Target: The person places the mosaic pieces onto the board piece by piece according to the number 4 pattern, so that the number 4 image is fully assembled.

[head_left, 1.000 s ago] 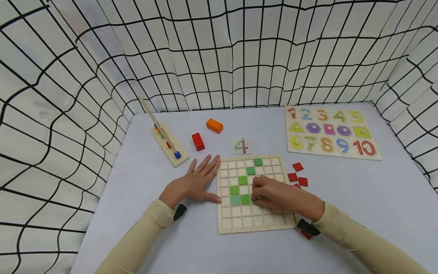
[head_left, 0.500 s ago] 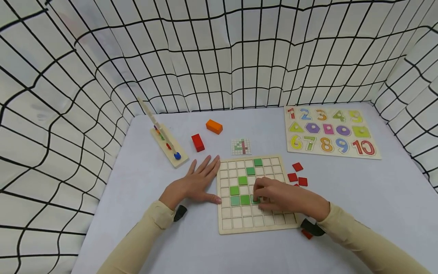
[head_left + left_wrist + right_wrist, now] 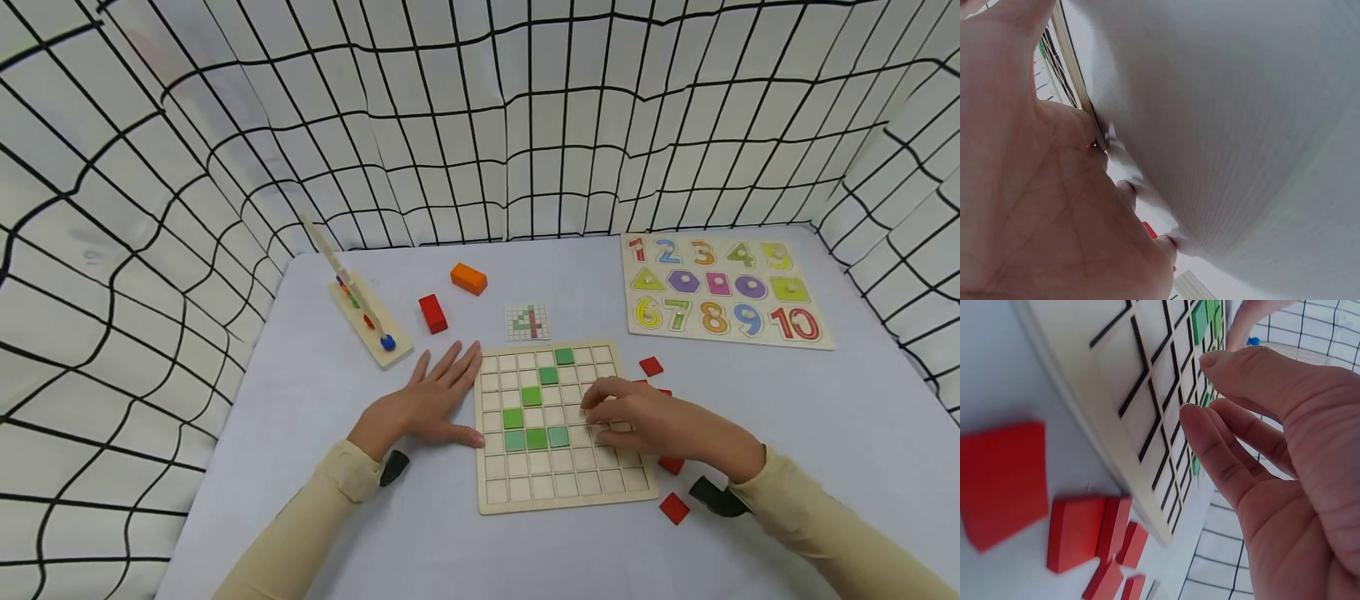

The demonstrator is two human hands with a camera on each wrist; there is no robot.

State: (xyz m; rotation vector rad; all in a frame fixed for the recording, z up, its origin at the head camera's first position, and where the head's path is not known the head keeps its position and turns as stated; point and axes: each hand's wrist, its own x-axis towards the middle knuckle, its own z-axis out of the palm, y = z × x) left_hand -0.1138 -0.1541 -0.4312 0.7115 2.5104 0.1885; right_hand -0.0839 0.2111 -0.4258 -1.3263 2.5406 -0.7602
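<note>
A wooden grid board (image 3: 528,492) lies on the white table with several green square tiles set in its cells, among them a green tile (image 3: 558,437) left of my right hand. My left hand (image 3: 435,404) lies flat with fingers spread, its thumb and fingertips at the board's left edge. Over the right part of the board is my right hand (image 3: 645,421), its fingers loosely bent; the right wrist view shows a gap between thumb and fingers with nothing in it. Several red tiles (image 3: 1075,531) lie beside the board's right edge, partly hidden by this hand in the head view.
A small pattern card (image 3: 527,322) lies behind the board. Red (image 3: 432,313) and orange (image 3: 468,278) blocks sit at the back left, near a wooden stand (image 3: 390,352) with coloured pieces. A number and shape puzzle (image 3: 723,287) is at the back right. Black netting (image 3: 450,108) surrounds the table.
My right hand has let go of the green tile, which now sits in its cell, and has moved right toward the red tiles. The left hand stays in place.
</note>
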